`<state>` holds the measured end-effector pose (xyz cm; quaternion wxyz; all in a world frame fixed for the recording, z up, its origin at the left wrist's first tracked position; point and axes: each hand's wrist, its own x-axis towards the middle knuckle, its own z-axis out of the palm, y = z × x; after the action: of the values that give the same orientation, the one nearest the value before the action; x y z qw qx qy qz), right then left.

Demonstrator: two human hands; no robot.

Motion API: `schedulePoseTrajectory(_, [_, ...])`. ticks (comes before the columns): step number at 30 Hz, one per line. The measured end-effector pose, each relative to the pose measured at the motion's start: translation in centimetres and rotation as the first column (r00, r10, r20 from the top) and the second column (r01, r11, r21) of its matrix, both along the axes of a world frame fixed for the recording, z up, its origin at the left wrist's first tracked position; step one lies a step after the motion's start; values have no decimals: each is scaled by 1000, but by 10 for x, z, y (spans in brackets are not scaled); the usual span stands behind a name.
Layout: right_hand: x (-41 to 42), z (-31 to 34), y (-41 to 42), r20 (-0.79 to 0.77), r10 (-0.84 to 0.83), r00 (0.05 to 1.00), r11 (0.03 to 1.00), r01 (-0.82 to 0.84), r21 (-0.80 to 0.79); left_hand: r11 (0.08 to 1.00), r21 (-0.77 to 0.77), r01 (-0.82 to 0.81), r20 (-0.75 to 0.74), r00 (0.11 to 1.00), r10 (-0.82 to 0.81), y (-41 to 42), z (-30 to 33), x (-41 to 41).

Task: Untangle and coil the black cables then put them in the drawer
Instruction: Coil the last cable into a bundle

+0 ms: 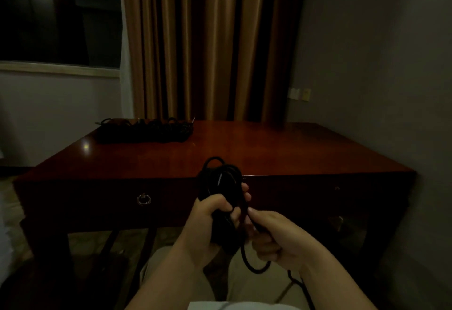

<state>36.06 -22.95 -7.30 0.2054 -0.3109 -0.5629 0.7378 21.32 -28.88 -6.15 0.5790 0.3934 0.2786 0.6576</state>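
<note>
Left hand [208, 214] grips coiled black cable [220, 182] before the desk's front edge [97, 180]; right hand [276, 234] pinches its loose strand. 1 cable pile [144, 130] lies at the far-left corner; drawer [144, 199] closed.

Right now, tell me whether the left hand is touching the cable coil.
Touching. The head view shows the left hand with its fingers curled round the black cable coil, gripping it in front of the desk.

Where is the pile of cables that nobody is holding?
The pile of black cables lies on the wooden desk's far left corner, before the curtain.
</note>
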Motion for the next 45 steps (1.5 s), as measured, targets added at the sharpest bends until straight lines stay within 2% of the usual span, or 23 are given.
schedulePoseTrajectory(3, [-3,-18,-4,-293,-85,952,987,40,-157,985,43,-168,21,986,167,5,0,-1])
schedulePoseTrajectory(6, [-11,-29,-15,-557,-274,784,940,96,-328,966,25,-258,105,961,255,7,3,0])
schedulePoseTrajectory(8, [-16,-26,-21,-654,-309,691,942,129,-308,952,11,-306,165,939,300,8,9,2])
schedulePoseTrajectory(10, [-18,-20,-22,-692,-294,660,956,186,-229,940,8,-340,220,918,330,8,14,4])
schedulePoseTrajectory(14, [-12,-5,-20,-703,-297,646,926,376,-45,944,-28,-330,333,887,320,8,21,2])
schedulePoseTrajectory(16, [-5,7,-25,-708,-268,653,915,404,26,934,-60,-351,379,858,347,10,19,-5])
schedulePoseTrajectory(19, [-5,19,-35,-532,-208,821,870,404,283,919,-92,-384,396,832,388,9,13,-10])
schedulePoseTrajectory(20, [-9,18,-37,-467,-249,848,821,441,363,919,-90,-384,398,832,387,8,11,-10])
schedulePoseTrajectory(21, [-14,15,-39,-422,-346,838,755,516,405,920,-81,-384,400,833,383,7,11,-9])
schedulePoseTrajectory(23, [-18,0,-33,-344,-587,733,584,678,446,915,-50,-401,406,829,385,6,12,-8])
schedulePoseTrajectory(24, [-18,-6,-31,-296,-656,695,545,707,452,909,-35,-415,408,825,392,6,13,-8])
schedulePoseTrajectory(25, [-19,-9,-32,-226,-672,706,571,687,450,903,-21,-429,406,821,400,5,14,-10])
schedulePoseTrajectory(26, [-21,-11,-34,-147,-619,772,651,609,452,897,-7,-442,400,821,407,5,15,-11])
schedulePoseTrajectory(27, [-23,-14,-34,-92,-524,847,735,504,454,893,2,-451,388,823,415,4,15,-12])
schedulePoseTrajectory(28, [-27,-18,-34,-80,-423,903,777,407,480,890,5,-456,376,826,420,3,15,-13])
schedulePoseTrajectory(29, [-32,-23,-34,-76,-340,937,771,324,548,891,5,-455,368,829,421,2,15,-12])
schedulePoseTrajectory(31, [-44,-26,-39,41,-206,978,680,113,724,900,0,-436,366,838,406,1,13,-10])
schedulePoseTrajectory(32, [-49,-24,-42,78,-180,981,659,61,750,907,-1,-421,363,845,393,0,11,-10])
schedulePoseTrajectory(34, [-55,-18,-47,-17,-200,980,682,152,716,916,5,-400,349,859,374,-3,8,-11])
schedulePoseTrajectory(36, [-57,-13,-48,-153,-236,960,771,281,572,916,13,-402,349,860,372,-5,8,-12])
schedulePoseTrajectory(38, [-60,-11,-46,-223,-259,940,832,334,443,909,25,-416,360,852,380,-6,7,-14])
schedulePoseTrajectory(42, [-62,-13,-30,-261,-292,920,914,348,207,894,50,-446,382,835,395,-10,8,-23])
schedulePoseTrajectory(45, [-56,-17,-13,-140,-268,953,957,279,72,876,53,-479,441,799,409,-14,10,-35])
